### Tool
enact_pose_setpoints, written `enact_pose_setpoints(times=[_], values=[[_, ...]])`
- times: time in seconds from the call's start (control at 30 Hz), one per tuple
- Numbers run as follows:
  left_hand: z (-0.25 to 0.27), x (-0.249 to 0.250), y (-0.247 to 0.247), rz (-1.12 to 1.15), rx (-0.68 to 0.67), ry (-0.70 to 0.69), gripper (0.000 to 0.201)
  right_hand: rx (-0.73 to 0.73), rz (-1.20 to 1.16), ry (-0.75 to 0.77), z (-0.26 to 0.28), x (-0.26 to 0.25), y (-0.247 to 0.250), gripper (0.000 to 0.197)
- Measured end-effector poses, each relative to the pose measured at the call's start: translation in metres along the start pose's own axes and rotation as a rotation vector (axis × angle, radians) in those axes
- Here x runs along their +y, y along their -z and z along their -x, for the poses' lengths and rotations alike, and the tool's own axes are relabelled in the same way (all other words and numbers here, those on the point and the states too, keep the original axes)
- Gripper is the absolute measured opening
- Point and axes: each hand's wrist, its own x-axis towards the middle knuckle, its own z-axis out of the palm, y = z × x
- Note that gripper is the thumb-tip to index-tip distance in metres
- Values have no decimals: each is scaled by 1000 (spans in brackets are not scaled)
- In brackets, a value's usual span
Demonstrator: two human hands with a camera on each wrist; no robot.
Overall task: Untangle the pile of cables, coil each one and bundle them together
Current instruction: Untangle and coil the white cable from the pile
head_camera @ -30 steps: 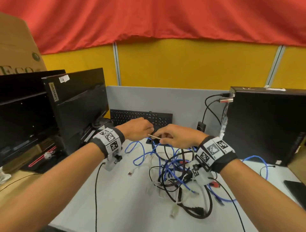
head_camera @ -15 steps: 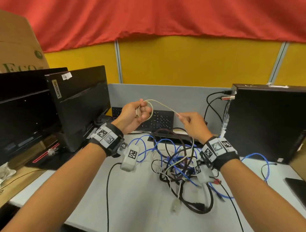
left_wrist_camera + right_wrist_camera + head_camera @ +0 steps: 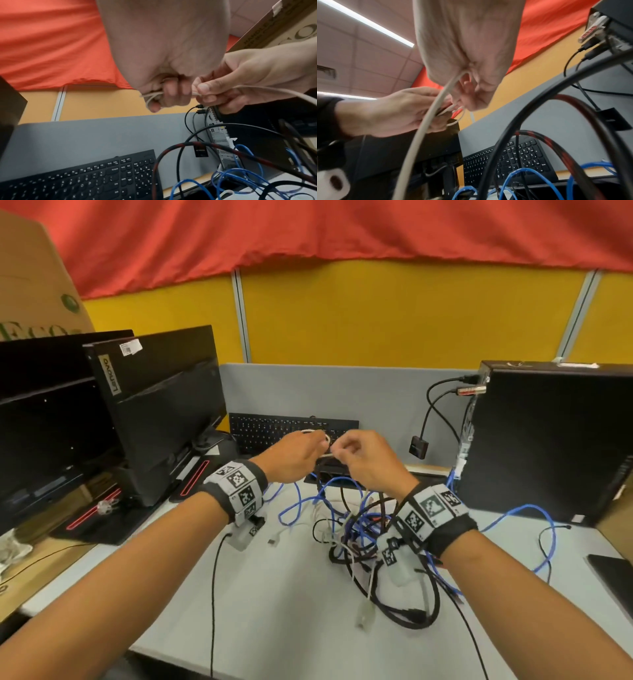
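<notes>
Your left hand point(image 3: 296, 455) is clenched around small loops of a thin beige cable point(image 3: 151, 94), and your right hand point(image 3: 368, 460) pinches the same cable between thumb and fingertips just beside it. Both hands hover close together above the tabletop point(image 3: 274, 594), in front of the black keyboard point(image 3: 274, 429) that leans against the grey partition point(image 3: 342, 392). From your right hand the beige cable runs down toward the cable pile point(image 3: 373, 542) below your right wrist.

The pile lies on the tabletop: blue cables point(image 3: 298, 501), a thick black cable point(image 3: 428, 611) and a red-and-black braided cable point(image 3: 240, 151) are looped through one another. In the right wrist view, the black and braided loops arch up right beside the beige strand, so they crowd its path to the pile; whether it passes through them cannot be told.

To your left stand two black monitors point(image 3: 164, 405), turned away from you, with a cardboard box point(image 3: 30, 285) behind them. To your right stands a black desktop computer point(image 3: 555, 440) with cables plugged in at its rear, and one blue cable point(image 3: 534, 511) curves along the tabletop in front of it. A thin black wire point(image 3: 214, 594) trails from your left wrist over the near edge of the tabletop.
</notes>
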Motion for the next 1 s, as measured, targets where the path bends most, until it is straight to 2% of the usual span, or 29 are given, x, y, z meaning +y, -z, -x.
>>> enact_pose_setpoints(times=[0.1, 0.17, 0.27, 0.33, 0.43, 0.53, 0.63, 0.73, 0.8, 0.87, 0.9, 0.93, 1.0], values=[[3, -12, 7, -66, 25, -14, 40, 22, -404, -197, -1, 3, 12, 13], [5, -18, 11, -97, 86, -53, 46, -35, -511, -221, -1, 6, 17, 18], [6, -26, 19, -330, 107, -144, 39, -116, -397, -176, 0, 12, 20, 16], [5, -30, 25, -455, 93, -149, 34, -95, -318, -158, -2, 16, 20, 13], [2, -31, 26, -476, 95, -163, 38, -8, -251, -155, -5, 19, 22, 12], [-1, -29, 26, -428, 137, -168, 37, 9, -189, -144, -7, 19, 21, 15], [-3, -32, 26, -386, 213, -97, 39, 21, -162, -147, -9, 19, 20, 16], [-3, -44, 29, -313, 353, 65, 42, 62, -184, -156, -7, 27, 19, 16], [-2, -49, 32, -218, 404, 224, 43, 126, -189, -137, -4, 34, 19, 17], [-3, -47, 32, -85, 362, 359, 49, 218, -115, -131, -4, 39, 21, 18], [-3, -44, 33, 76, 310, 419, 51, 254, -28, -131, -4, 41, 23, 18], [-4, -40, 34, 365, 238, 489, 51, 275, 83, -138, -4, 42, 25, 18], [-4, -31, 37, 1130, 67, 628, 48, 254, 304, -178, -3, 40, 26, 20]])
